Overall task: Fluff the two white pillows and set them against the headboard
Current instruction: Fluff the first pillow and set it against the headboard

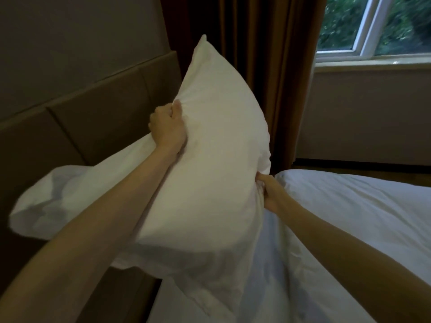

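A white pillow point(217, 145) is held up in the air above the bed, standing on end and tilted, its top corner in front of the curtain. My left hand point(168, 127) grips its left edge with the thumb pressed into the fabric. My right hand point(268, 192) pinches its lower right edge. A second white pillow point(70, 197) lies behind my left forearm, leaning against the brown padded headboard point(88, 113).
The bed with a white duvet point(349, 217) fills the lower right. A dark brown curtain point(263, 54) hangs behind the raised pillow. A window point(373, 26) and its sill are at the upper right, above a grey wall.
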Motion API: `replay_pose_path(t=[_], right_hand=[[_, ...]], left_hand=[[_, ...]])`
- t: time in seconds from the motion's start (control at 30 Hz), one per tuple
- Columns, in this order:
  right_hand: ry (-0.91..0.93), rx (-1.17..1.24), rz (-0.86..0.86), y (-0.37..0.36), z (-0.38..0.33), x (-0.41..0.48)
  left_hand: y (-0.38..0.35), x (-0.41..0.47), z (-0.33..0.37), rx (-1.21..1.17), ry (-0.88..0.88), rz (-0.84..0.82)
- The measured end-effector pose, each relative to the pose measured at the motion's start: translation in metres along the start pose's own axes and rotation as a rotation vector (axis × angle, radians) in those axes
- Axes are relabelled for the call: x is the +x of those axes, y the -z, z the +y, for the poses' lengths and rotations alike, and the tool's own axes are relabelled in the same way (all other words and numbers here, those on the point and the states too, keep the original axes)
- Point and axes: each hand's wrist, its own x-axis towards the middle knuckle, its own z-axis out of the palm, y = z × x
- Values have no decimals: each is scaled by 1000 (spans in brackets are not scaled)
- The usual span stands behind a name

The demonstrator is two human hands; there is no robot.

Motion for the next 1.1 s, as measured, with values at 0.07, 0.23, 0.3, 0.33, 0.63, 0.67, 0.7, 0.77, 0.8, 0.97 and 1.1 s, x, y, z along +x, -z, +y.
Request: replay_pose_path(t=[0.07,0.23,0.3,0.33,0.63,0.67,0.7,0.77,0.8,0.97,1.1], right_hand=[[-10,-11,4,6,3,36],[1,-42,149,11,31,110],[25,-50,168,11,49,137],[7,-72,171,12,56,152],[-98,-227,51,13,117,249],[-115,-242,64,10,120,258],[-141,-275,89,12,133,269],[-224,-382,112,16,147,275],[-265,-451,120,21,161,280],[-325,-561,121,48,203,286],[-311,-481,106,51,213,275]], left_hand=[[-23,11,-15,-31,18,-27],[-80,25,-52,-114,49,-146],[-102,27,-70,-49,-42,-190],[-110,28,-80,14,-110,-208],[-179,50,-180,246,-184,-286],[-187,53,-193,291,-170,-310],[-195,51,-213,345,-146,-349],[-198,44,-239,465,-87,-463],[-200,37,-255,518,-59,-520],[-206,9,-302,722,-116,-560],[-191,3,-310,805,-99,-493]])
